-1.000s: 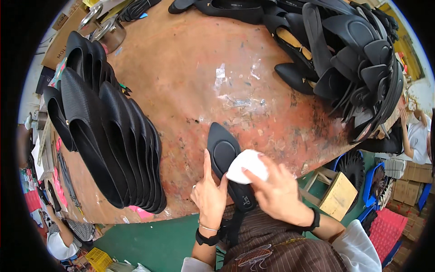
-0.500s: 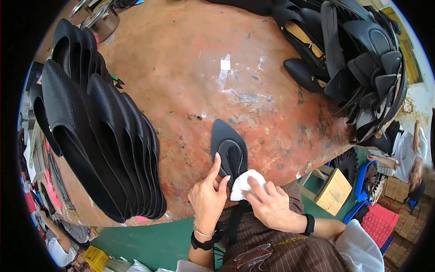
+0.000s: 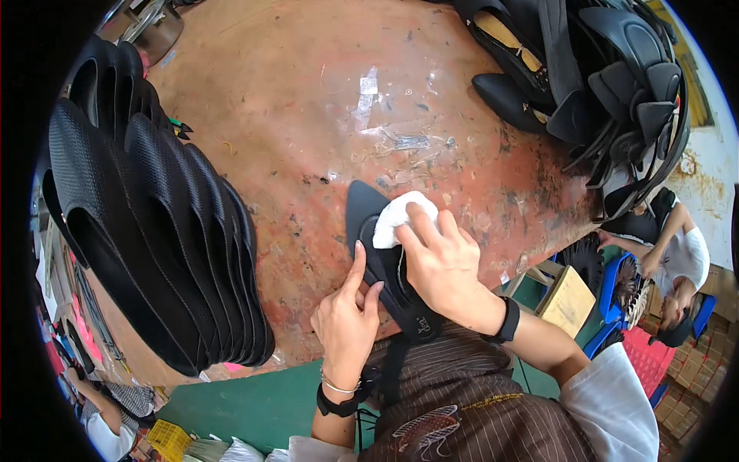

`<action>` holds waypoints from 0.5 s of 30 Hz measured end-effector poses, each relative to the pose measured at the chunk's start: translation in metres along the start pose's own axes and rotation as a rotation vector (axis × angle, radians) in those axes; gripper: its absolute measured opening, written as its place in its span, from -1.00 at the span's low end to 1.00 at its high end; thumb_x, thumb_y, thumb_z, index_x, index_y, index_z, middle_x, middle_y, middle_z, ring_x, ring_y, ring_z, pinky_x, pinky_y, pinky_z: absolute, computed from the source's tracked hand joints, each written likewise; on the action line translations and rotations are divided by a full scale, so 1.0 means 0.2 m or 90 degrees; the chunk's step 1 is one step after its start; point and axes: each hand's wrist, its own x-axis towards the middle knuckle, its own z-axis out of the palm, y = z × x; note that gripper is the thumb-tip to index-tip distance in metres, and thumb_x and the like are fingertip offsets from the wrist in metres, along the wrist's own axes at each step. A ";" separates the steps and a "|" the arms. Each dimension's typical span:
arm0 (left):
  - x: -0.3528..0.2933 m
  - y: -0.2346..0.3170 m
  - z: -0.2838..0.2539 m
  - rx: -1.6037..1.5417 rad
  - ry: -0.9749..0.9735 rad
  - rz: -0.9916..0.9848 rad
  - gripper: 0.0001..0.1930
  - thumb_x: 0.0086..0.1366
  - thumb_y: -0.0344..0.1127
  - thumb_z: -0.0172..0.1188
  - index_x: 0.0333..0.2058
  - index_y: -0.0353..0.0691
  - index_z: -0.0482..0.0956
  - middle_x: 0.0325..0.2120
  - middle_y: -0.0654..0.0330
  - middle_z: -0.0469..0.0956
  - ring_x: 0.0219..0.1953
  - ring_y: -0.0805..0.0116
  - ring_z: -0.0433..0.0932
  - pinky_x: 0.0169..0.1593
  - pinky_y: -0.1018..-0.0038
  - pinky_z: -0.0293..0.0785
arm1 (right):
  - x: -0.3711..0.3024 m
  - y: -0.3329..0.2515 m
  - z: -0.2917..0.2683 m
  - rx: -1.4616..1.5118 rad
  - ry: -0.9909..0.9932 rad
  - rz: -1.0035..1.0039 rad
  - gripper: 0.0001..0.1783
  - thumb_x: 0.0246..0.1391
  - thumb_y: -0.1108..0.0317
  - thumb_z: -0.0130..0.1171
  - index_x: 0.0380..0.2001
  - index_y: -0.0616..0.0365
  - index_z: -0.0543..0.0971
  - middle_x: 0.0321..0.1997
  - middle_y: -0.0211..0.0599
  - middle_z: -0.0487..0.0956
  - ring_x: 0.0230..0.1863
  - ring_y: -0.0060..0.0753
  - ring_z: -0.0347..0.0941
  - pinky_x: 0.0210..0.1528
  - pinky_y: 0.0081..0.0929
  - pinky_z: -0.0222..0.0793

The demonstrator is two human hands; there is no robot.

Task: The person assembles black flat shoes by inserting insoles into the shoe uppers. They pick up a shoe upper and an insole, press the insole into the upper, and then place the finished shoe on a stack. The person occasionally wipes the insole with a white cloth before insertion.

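A black pointed shoe insole [image 3: 362,209] lies on the table near its front edge, heel end toward me. My left hand [image 3: 346,319] holds its left edge, the index finger stretched along it and the thumb pressed on it; the other fingers are curled. In my right hand [image 3: 446,266] is a bunched white cloth [image 3: 396,221], gripped under the fingertips and pressed on the forefoot pad of the insole. Cloth and hand hide most of that pad. The heel end [image 3: 421,325] shows below my right hand, over the table edge.
Nested black textured shoe uppers [image 3: 165,254] stand in rows at the left. A heap of black shoes and insoles [image 3: 570,85] fills the far right. A metal pot [image 3: 158,35] is at the far left. Past the right edge are a wooden stool [image 3: 568,300] and a seated person [image 3: 681,258].
My right hand has moved the white cloth forward from the insole's middle to its forefoot pad, uncovering the heel end. My left hand still holds the left edge. The view has shifted slightly.
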 end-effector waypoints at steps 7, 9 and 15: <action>0.00 -0.01 0.00 0.008 0.008 0.013 -0.36 0.17 -0.26 0.35 0.26 0.17 0.43 -0.77 0.18 0.42 -0.71 0.18 0.45 -0.52 0.28 0.35 | -0.25 -0.04 -0.04 -0.014 -0.044 -0.044 -0.68 -0.13 0.30 0.17 -0.22 0.09 0.54 0.03 -0.17 0.48 -0.14 -0.16 0.43 -0.36 -0.36 0.45; -0.01 -0.01 0.00 0.006 0.008 0.007 -0.36 0.17 -0.26 0.35 0.26 0.16 0.43 -0.78 0.18 0.41 -0.71 0.18 0.45 -0.53 0.27 0.35 | -0.07 -0.01 -0.01 -0.025 -0.011 -0.015 -0.71 -0.11 0.32 0.16 -0.24 0.09 0.54 0.00 -0.17 0.48 -0.13 -0.15 0.43 -0.35 -0.35 0.46; 0.02 0.00 -0.02 0.009 -0.002 0.006 -0.36 0.17 -0.26 0.35 0.26 0.14 0.43 -0.78 0.17 0.41 -0.71 0.19 0.45 -0.52 0.27 0.35 | -0.35 -0.08 -0.04 -0.073 -0.027 -0.049 -0.68 -0.17 0.28 0.18 -0.26 0.11 0.59 0.04 -0.14 0.50 -0.20 -0.23 0.45 -0.38 -0.44 0.41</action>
